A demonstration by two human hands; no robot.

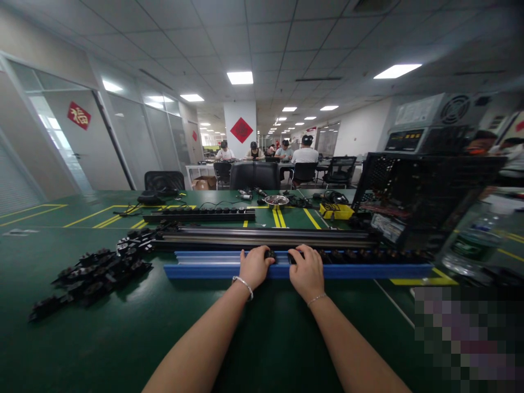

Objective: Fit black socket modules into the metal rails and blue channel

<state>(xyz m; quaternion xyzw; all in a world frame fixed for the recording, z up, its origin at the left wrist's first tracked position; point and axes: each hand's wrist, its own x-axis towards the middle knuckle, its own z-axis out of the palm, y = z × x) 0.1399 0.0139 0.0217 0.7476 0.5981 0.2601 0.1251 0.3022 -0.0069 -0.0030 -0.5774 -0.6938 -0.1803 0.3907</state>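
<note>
A long blue channel rail lies crosswise on the green table in front of me. My left hand is closed at the middle of the rail, thumb and fingers around a small black part. Just to its right, my right hand pinches another small black part at the channel. The exact kind of these parts is too small to tell. Similar black parts sit in a row along the right half of the rail. The left stretch of the channel shows bare blue.
Loose black parts lie heaped at left. Behind the rail are long dark bars, a filled black rail, a metal bowl and a yellow box. A computer case and plastic bottle stand at right.
</note>
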